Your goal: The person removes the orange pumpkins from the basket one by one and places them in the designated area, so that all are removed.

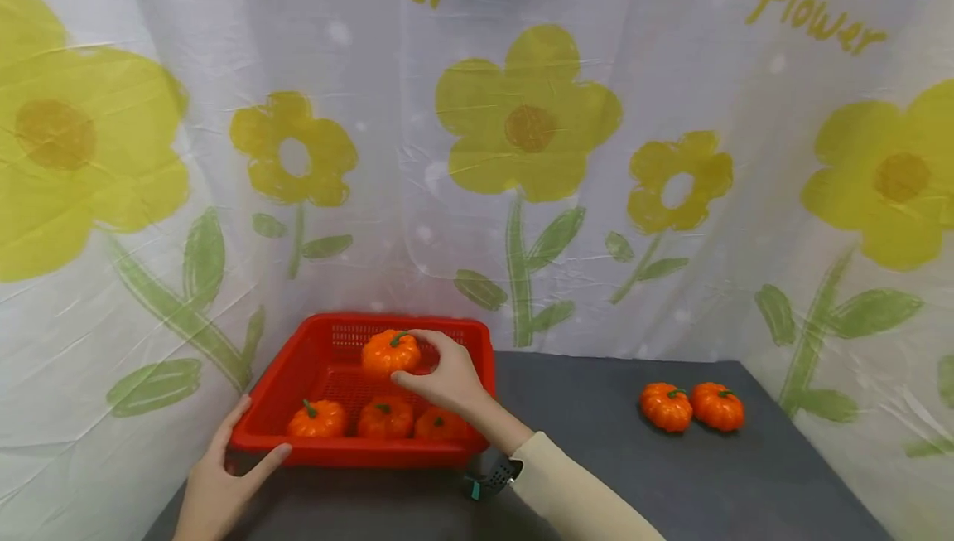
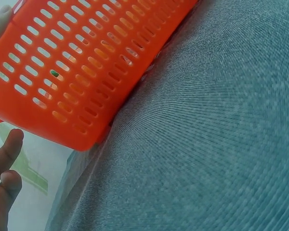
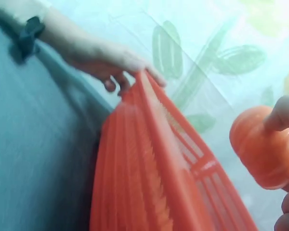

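Room on table (image 1: 581, 408) between red basket (image 1: 358, 452) and pumpkin pair (image 1: 666, 408); curtain (image 1: 402, 226) blocks behind; clearance there hard to judge.

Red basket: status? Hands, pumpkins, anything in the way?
Right hand holds a pumpkin over the basket; left hand touches its near left corner. Three pumpkins inside, two more on the table. No obstruction visible.

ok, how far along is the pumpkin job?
If it's loading, roughly half done.
Done: three pumpkins sit in the red basket.
In hand: a fourth pumpkin, held by the right hand over the basket, not yet released; the left hand is at the basket's near-left corner.
Remaining: probably the two pumpkins on the table to the right.
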Available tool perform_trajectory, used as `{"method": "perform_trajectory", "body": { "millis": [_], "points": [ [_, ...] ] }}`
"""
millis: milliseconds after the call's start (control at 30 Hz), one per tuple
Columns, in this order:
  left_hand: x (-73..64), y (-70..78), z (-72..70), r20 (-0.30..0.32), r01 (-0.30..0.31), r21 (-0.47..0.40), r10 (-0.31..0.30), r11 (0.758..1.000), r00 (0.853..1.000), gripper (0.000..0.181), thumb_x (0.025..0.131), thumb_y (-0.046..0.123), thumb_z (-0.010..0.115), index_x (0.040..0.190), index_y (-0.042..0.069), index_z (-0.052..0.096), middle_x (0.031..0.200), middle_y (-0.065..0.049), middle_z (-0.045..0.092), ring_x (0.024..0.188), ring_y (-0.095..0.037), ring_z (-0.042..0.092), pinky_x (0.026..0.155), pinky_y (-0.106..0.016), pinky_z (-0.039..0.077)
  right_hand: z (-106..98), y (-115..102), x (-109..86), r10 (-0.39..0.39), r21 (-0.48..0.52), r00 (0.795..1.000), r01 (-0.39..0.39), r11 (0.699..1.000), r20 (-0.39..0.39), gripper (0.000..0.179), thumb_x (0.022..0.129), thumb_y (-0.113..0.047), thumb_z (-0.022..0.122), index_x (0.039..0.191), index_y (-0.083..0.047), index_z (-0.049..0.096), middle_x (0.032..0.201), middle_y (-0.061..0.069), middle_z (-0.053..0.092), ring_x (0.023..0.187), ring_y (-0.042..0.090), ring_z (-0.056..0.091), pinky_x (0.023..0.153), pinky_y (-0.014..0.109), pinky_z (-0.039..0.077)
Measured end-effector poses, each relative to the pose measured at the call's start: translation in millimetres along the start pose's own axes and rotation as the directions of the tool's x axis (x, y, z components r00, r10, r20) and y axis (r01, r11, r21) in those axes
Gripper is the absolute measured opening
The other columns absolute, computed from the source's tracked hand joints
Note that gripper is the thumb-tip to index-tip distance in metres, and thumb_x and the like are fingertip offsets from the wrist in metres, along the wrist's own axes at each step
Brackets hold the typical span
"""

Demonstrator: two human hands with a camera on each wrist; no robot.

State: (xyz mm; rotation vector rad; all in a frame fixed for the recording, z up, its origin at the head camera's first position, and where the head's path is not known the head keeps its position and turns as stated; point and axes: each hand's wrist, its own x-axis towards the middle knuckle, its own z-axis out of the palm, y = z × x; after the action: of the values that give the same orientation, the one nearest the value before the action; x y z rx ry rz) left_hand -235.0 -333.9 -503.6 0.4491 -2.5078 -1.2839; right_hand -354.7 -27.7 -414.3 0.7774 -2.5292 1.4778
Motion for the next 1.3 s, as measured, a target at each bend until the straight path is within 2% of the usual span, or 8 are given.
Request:
{"method": "perform_trajectory", "body": {
  "millis": [67, 133, 267, 433, 633, 867, 1200, 1300],
  "points": [
    [-0.1, -0.1, -0.9, 0.008, 0.022, 0.0, -0.022, 1.0, 1.0, 0.106, 0.09, 0.06, 0.079, 0.171, 0.025, 0.021, 0.163, -0.021, 0.042, 0.074, -0.019, 0.042, 0.062, -0.027, 0.034, -9.0, 5.8, -7.4, -0.034, -0.037, 0.999, 0.033, 0.999, -0.025, 0.067, 0.086, -0.041, 0.085, 0.145, -0.019, 0.064, 0.143, -0.001, 0.066, 0.123, 0.018, 0.063, 0.098, 0.038, 0.054],
    [1.0, -0.2, -2.1, 0.021, 0.037, 0.001, -0.037, 0.999, 0.999, 0.108, 0.09, 0.061, 0.079, 0.172, 0.025, 0.02, 0.165, -0.022, 0.039, 0.095, -0.029, 0.055, 0.064, -0.022, 0.035, -18.1, 10.4, -14.9, -0.055, -0.059, 0.997, 0.052, 0.997, -0.049, 0.068, 0.086, -0.039, 0.084, 0.147, -0.018, 0.063, 0.142, 0.0, 0.066, 0.111, 0.015, 0.065, 0.091, 0.035, 0.055],
    [4.6, -1.1, -3.6, 0.045, 0.043, 0.003, -0.044, 0.999, 0.998, 0.11, 0.09, 0.062, 0.078, 0.172, 0.024, 0.017, 0.173, -0.021, 0.026, 0.133, -0.04, 0.045, 0.069, -0.015, 0.038, -35.3, 17.0, -29.8, -0.064, -0.061, 0.993, 0.058, 0.996, -0.096, 0.069, 0.086, -0.034, 0.084, 0.148, -0.014, 0.061, 0.134, 0.005, 0.068, 0.064, 0.008, 0.053, 0.064, 0.026, 0.05],
    [5.5, -2.0, -1.5, 0.035, 0.045, -0.005, -0.045, 0.999, 0.998, 0.109, 0.09, 0.061, 0.079, 0.172, 0.023, 0.017, 0.172, -0.023, 0.027, 0.13, -0.04, 0.047, 0.073, -0.02, 0.045, -54.9, 28.6, -48.1, -0.024, -0.003, 0.99, 0.024, 1.0, -0.14, 0.069, 0.085, -0.029, 0.085, 0.147, -0.011, 0.062, 0.129, 0.01, 0.068, 0.047, 0.003, 0.028, 0.051, 0.022, 0.036],
    [3.2, -1.7, 1.8, 0.011, 0.017, -0.019, -0.017, 1.0, 1.0, 0.107, 0.091, 0.056, 0.08, 0.172, 0.02, 0.02, 0.172, -0.022, 0.027, 0.138, -0.043, 0.044, 0.068, -0.006, 0.034, -79.1, 44.4, -68.0, 0.035, 0.044, 0.982, -0.027, 0.999, -0.187, 0.068, 0.086, -0.025, 0.088, 0.147, -0.008, 0.063, 0.137, 0.014, 0.067, 0.045, 0.002, 0.02, 0.048, 0.022, 0.028],
    [2.3, 2.6, 0.8, 0.016, 0.036, -0.004, -0.036, 0.999, 0.999, 0.108, 0.091, 0.056, 0.08, 0.172, 0.02, 0.018, 0.169, -0.027, 0.03, 0.12, -0.041, 0.049, 0.066, -0.013, 0.036, -101.1, 60.4, -87.5, 0.062, 0.04, 0.966, -0.054, 0.998, -0.251, 0.067, 0.085, -0.022, 0.09, 0.145, -0.008, 0.064, 0.137, 0.016, 0.067, 0.044, 0.001, 0.018, 0.048, 0.021, 0.028],
    [1.9, 1.8, 1.2, 0.001, 0.001, -0.023, -0.001, 1.0, 1.0, 0.107, 0.092, 0.055, 0.08, 0.172, 0.02, 0.018, 0.17, -0.024, 0.03, 0.131, -0.042, 0.044, 0.068, -0.008, 0.035, -122.6, 82.9, -109.8, 0.139, 0.034, 0.939, -0.136, 0.99, -0.313, 0.067, 0.084, -0.017, 0.09, 0.145, -0.01, 0.065, 0.138, 0.016, 0.067, 0.041, 0.0, 0.021, 0.046, 0.022, 0.029],
    [2.2, 2.2, -0.4, 0.003, 0.022, -0.013, -0.022, 1.0, 1.0, 0.107, 0.092, 0.056, 0.079, 0.172, 0.023, 0.017, 0.169, -0.024, 0.032, 0.12, -0.04, 0.048, 0.066, -0.013, 0.036, -128.6, 90.5, -116.8, 0.174, 0.038, 0.93, -0.171, 0.985, -0.323, 0.068, 0.084, -0.016, 0.09, 0.146, -0.011, 0.064, 0.14, 0.016, 0.066, 0.04, 0.001, 0.022, 0.046, 0.022, 0.03]
  ]
}}
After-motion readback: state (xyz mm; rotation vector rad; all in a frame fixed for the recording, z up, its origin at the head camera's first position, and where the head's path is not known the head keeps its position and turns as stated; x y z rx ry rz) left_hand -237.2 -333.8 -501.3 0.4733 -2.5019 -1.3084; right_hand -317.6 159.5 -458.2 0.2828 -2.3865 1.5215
